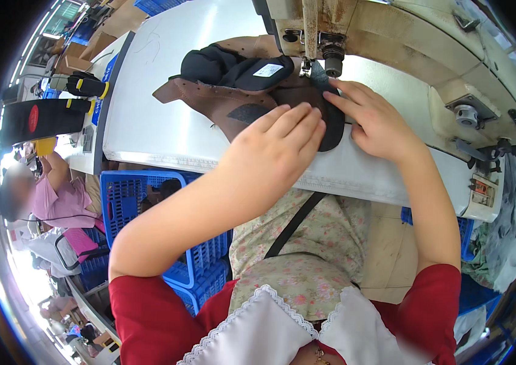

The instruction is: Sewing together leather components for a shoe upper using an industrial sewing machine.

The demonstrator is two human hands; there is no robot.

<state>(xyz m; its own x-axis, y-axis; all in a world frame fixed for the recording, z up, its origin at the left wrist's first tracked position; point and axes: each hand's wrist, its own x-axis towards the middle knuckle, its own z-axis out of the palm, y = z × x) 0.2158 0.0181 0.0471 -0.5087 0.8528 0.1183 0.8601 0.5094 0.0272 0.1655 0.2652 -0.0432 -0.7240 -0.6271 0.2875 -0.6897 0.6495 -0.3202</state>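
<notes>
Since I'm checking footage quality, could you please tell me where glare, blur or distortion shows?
Head view: bright glare on the white table, whose edges bend; far left partly overexposed; co-worker's head blurred; left hand and right hand fairly sharp.

We have one brown shoe upper (pixel 252 100), partly opened out on the white bench (pixel 148 121): black padded lining (pixel 221 68) bunched up, white label (pixel 268 70) showing, holes along edge, rounded black end (pixel 334 131) rightward, part at presser foot (pixel 305 68).
</notes>
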